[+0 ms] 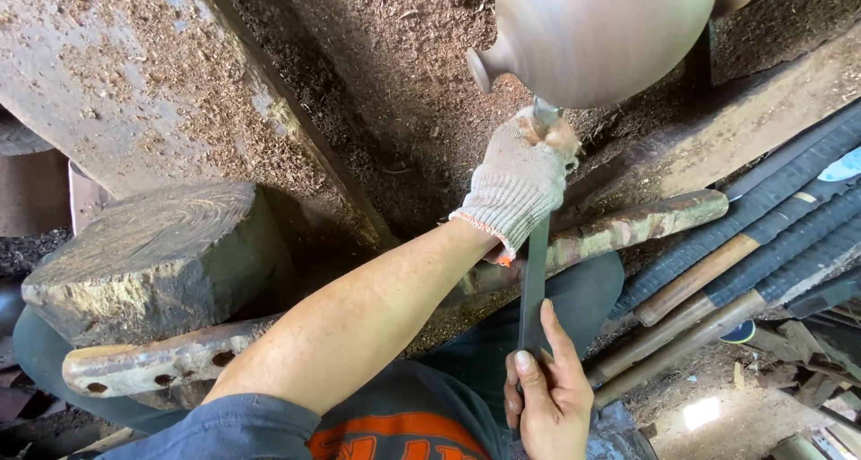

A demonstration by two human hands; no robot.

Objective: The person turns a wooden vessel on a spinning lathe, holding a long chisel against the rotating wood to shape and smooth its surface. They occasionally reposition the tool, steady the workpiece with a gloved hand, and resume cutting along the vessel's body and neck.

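A smooth brown wooden vessel (601,30) with a small knob on its left end is blurred as if spinning at the top of the view. My left hand (520,177), in a knitted white glove, grips the front part of a long flat metal tool (535,281) just below the vessel, the tool's tip touching its underside. My bare right hand (547,388) holds the tool's near end, thumb and fingers along the blade. The tool lies across a worn wooden rest bar (628,231).
Sawdust covers the heavy beams (134,74) behind the vessel. A thick wood block (161,254) sits at the left. Several long-handled turning tools (762,254) lie at the right. A metal-capped bar (152,366) runs below my left forearm.
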